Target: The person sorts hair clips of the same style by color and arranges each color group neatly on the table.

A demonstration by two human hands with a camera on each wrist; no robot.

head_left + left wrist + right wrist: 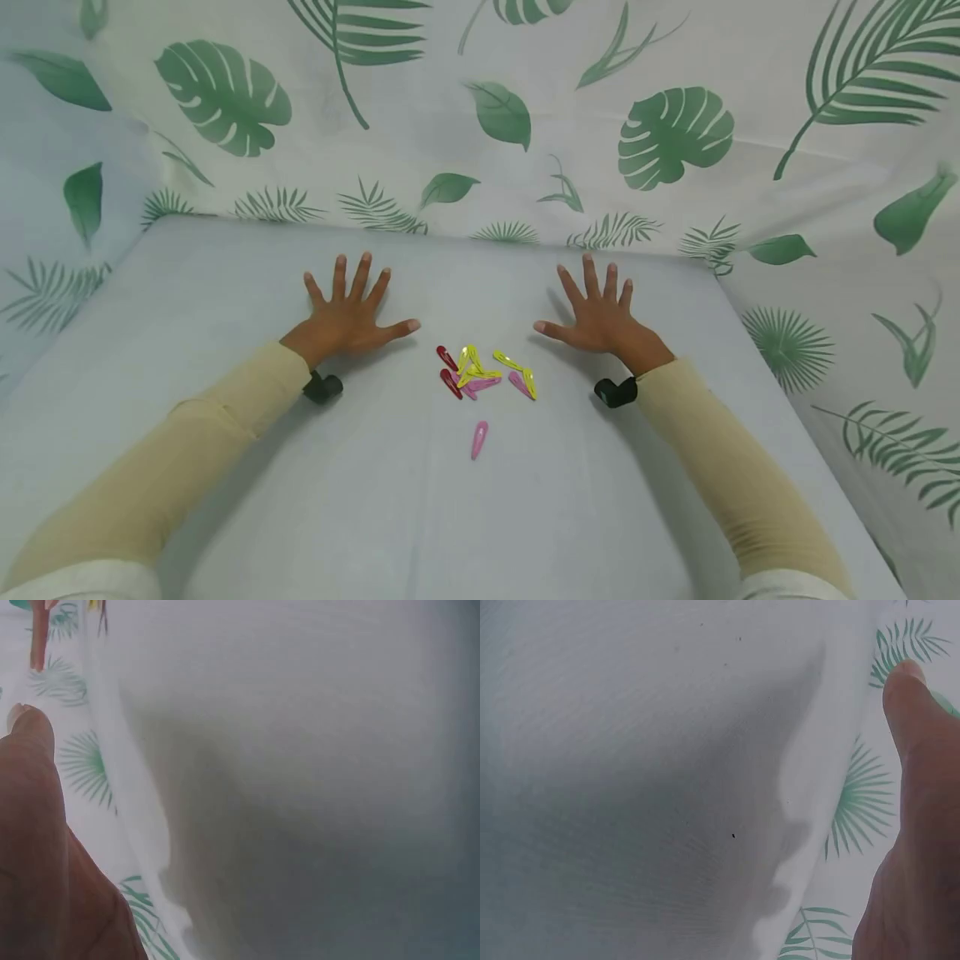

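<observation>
Both hands are spread flat with fingers apart, holding nothing. To the left of a small group of snap hair clips is my left hand [345,318]; my right hand [602,321] is on the other side. In the group, red hair clips [447,358] lie at the left and yellow hair clips [472,360] overlap pink ones [483,384] in the middle. Another yellow clip [507,360] and a pink clip [519,385] lie to the right. Nearer to me, a single pink hair clip [479,440] lies apart. Each wrist view shows mainly a thumb and its shadow.
A white-covered table [465,525] bears the clips. Behind it and at the sides hangs a white cloth with green leaf prints [502,115]. Black wrist cameras [323,387] are strapped under both wrists. Beige sleeves [217,417] cover the forearms.
</observation>
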